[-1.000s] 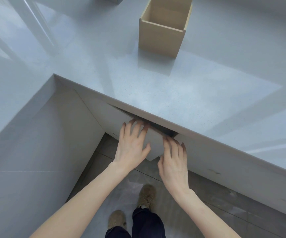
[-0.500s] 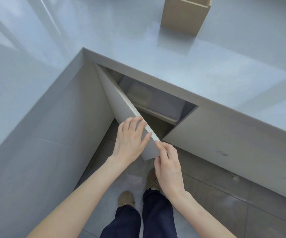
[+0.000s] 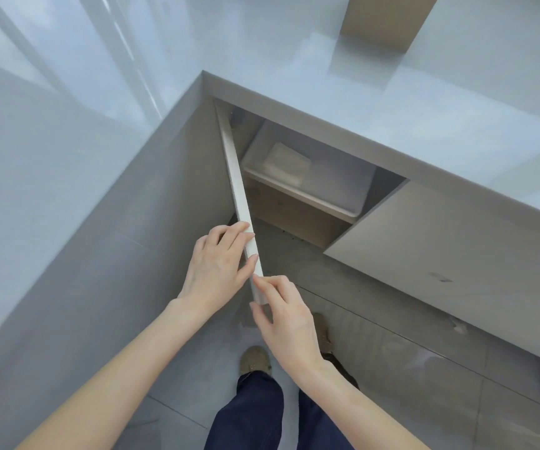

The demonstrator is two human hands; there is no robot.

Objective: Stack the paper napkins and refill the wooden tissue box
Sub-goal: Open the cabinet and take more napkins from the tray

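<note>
Swinging wider than half a second ago, the cabinet door point(image 3: 237, 186) is now standing almost edge-on to the head camera.

Left hand point(image 3: 217, 264) is lying against the door's outer face with its fingers curling over the top edge; right hand point(image 3: 289, 323) is pinching the door's near corner. Paper napkins point(image 3: 286, 164) are now showing, lying in a pale tray point(image 3: 337, 203) on the shelf inside. Wooden tissue box point(image 3: 385, 22) is sitting on the countertop point(image 3: 440, 125), sliding toward the frame's top edge.
</note>
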